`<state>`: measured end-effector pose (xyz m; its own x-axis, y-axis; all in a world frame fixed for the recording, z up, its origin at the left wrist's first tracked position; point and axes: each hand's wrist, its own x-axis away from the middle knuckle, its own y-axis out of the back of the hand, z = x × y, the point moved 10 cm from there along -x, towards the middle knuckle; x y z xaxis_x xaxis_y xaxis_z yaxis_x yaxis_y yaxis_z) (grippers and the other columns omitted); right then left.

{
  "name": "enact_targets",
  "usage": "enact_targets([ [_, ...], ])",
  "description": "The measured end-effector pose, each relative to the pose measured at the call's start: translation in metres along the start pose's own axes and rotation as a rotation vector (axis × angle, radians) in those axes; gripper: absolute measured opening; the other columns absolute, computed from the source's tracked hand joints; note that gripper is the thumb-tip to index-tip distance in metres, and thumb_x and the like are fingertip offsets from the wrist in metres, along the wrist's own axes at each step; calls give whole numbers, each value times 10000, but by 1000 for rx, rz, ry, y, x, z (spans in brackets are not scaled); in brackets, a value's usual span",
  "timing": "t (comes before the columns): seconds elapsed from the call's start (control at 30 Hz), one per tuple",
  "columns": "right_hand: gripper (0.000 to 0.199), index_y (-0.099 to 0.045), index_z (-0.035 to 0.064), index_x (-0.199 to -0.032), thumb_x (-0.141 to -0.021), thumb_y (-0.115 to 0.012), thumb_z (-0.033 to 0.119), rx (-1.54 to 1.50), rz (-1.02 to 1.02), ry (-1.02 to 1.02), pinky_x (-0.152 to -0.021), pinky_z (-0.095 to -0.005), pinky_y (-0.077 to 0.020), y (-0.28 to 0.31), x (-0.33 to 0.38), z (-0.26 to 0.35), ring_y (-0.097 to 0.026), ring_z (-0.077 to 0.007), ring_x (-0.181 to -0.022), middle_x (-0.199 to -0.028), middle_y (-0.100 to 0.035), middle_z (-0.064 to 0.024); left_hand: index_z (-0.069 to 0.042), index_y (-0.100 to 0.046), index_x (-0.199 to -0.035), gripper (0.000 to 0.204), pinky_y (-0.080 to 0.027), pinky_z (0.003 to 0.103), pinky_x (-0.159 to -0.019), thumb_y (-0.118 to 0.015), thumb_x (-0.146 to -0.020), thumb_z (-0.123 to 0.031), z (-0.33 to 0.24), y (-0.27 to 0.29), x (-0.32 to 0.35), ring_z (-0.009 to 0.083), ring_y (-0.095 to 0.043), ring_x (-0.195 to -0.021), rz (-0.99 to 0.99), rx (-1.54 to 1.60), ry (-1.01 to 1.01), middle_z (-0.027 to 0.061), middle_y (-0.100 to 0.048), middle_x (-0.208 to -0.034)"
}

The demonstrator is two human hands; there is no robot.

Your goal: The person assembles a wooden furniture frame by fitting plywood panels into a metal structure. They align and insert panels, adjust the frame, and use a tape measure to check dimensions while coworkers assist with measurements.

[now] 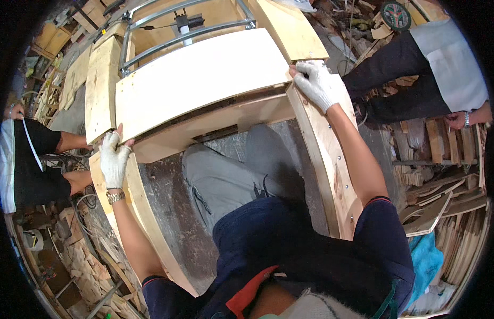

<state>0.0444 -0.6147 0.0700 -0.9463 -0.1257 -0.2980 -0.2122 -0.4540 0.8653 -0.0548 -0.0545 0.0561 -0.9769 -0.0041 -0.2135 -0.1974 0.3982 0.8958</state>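
A pale wooden panel (204, 80) spans a wooden frame in front of me, its near edge raised over a dark gap. At its near left corner my left hand (114, 159), in a white work glove with bare fingertips, grips the edge beside the left side rail (135, 196). Also gloved, my right hand (315, 85) is closed at the panel's right corner, above the right side rail (324, 154). Some fingers are hidden behind the wood. Below the panel runs a wooden crossboard (215, 127) between the two rails.
Beyond the panel is a metal frame (188, 37) with a dark motor-like unit (183, 21). A person in black shorts (44, 154) stands left, another in dark trousers (390, 69) right. Wood scraps (82, 255) and stacked boards (454, 244) lie around.
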Motion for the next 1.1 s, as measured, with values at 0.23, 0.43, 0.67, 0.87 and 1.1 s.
enact_targets([
  [0.23, 398, -789, 61, -1119, -955, -655, 398, -139, 63, -128, -789, -360, -556, -17, -20, -21, -743, -244, -828, -896, -776, -169, 81, -605, -1371, 492, -526, 227, -744, -513, -891, 139, 39, -16, -23, 128, -709, -948, -24, 521, 119, 31, -647, -1220],
  [0.43, 471, -793, 62, -1123, -937, -680, 479, -148, 172, -250, -796, -348, -548, -19, -23, -26, -720, -210, -825, -878, -777, -118, 133, -598, -1273, 366, -527, 221, -764, -525, -915, 122, 36, -15, -23, 128, -708, -976, 25, 577, 197, 82, -670, -1327],
  [0.67, 502, -768, 22, -929, -929, -687, 517, -115, 302, -250, -693, -374, -499, -24, -27, -25, -616, -181, -695, -706, -660, -73, 134, -605, -1249, 353, -542, 230, -809, -534, -903, 136, 62, -21, -25, 116, -682, -948, 65, 591, 154, 59, -657, -1324],
  [0.87, 486, -790, 41, -968, -930, -682, 513, -108, 293, -247, -736, -371, -518, -19, -27, -20, -658, -189, -745, -768, -711, -98, 124, -633, -1276, 368, -547, 244, -824, -570, -913, 119, 56, -17, -24, 107, -653, -927, 33, 545, 143, 37, -654, -1190],
  [1.1, 426, -783, 22, -1088, -957, -649, 404, -65, 293, -195, -789, -387, -527, -25, -25, -30, -657, -177, -839, -868, -740, -118, 16, -627, -1405, 461, -509, 309, -968, -681, -1015, -224, 35, 10, -23, 137, -657, -1068, -99, 347, 115, 99, -735, -1230],
])
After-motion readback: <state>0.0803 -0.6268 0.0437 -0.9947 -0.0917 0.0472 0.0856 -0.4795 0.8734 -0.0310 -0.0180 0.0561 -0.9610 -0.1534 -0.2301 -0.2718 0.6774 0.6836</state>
